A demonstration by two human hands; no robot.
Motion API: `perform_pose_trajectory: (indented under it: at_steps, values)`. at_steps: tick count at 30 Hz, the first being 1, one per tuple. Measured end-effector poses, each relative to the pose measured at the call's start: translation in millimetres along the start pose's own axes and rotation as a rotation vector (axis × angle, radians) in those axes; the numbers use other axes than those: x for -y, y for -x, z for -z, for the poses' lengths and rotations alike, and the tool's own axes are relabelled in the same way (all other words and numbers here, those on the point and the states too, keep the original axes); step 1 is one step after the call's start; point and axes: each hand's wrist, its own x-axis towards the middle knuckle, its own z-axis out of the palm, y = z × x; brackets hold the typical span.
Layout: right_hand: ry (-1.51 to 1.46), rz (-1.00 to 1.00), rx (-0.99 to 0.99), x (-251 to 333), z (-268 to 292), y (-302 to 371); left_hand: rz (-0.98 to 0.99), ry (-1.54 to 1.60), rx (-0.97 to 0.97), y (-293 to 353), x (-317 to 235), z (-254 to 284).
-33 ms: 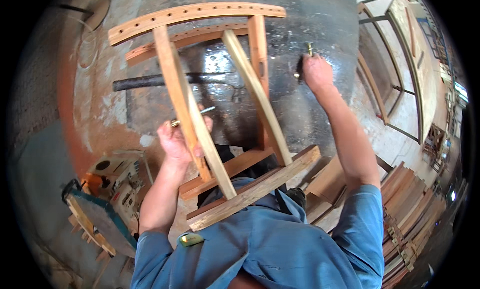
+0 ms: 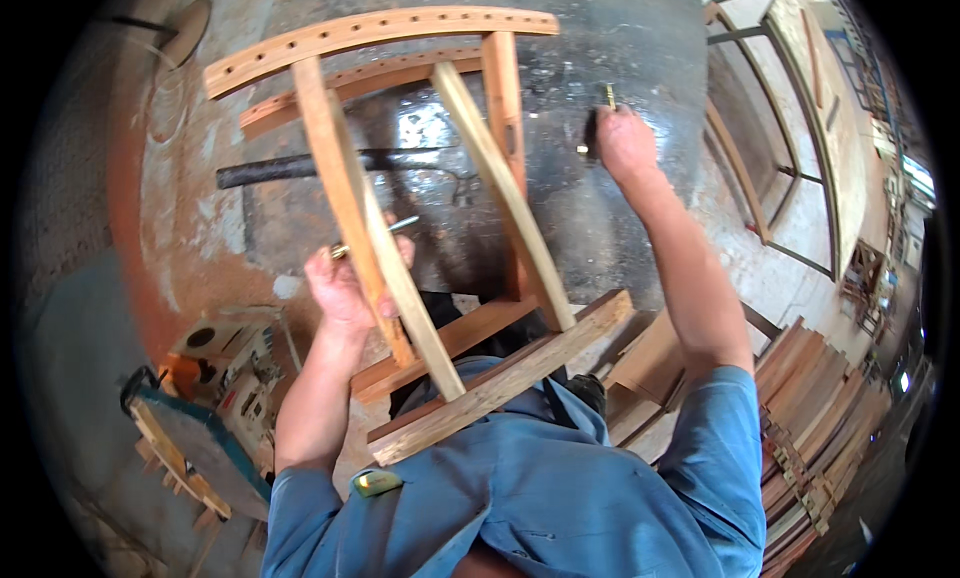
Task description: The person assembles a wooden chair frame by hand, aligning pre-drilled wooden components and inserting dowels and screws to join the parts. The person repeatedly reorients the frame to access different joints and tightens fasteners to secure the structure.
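Observation:
A wooden frame [image 2: 515, 193] of posts and rails leans against my body, its curved top rail [image 2: 390, 24] drilled with a row of holes. My left hand [image 2: 338, 286] is closed around one of its left posts [image 2: 340, 193]. A slim rod with a brass-coloured end and a silvery tip [image 2: 403, 223] passes behind the posts from that hand's fingers. My right hand [image 2: 627, 143], off to the right of the frame, is closed over the dark worktop. A small brass-coloured piece [image 2: 610, 96] sticks out above its fingers, and another pale bit shows beside them. Most of what it holds is hidden.
The dark, shiny worktop [image 2: 570, 218] carries a black bar [image 2: 270, 170] behind the frame. At lower left stands a machine [image 2: 220, 363]. Stacked wooden slats [image 2: 810, 388] lie at right, below a metal-legged table [image 2: 850, 128]. A tape measure [image 2: 376, 482] is against my shirt.
The whole view has shifted slightly, so the frame and both hands appear a little further left. Both grips look the same.

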Motion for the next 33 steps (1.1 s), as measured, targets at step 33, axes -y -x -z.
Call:
perform_pose_trajectory:
  at_steps: [33]
  values:
    - [-0.603,-0.116,-0.108,-5.1,-22.4,117.6,0.016,-0.185,0.002,3.9,-10.5,19.1]
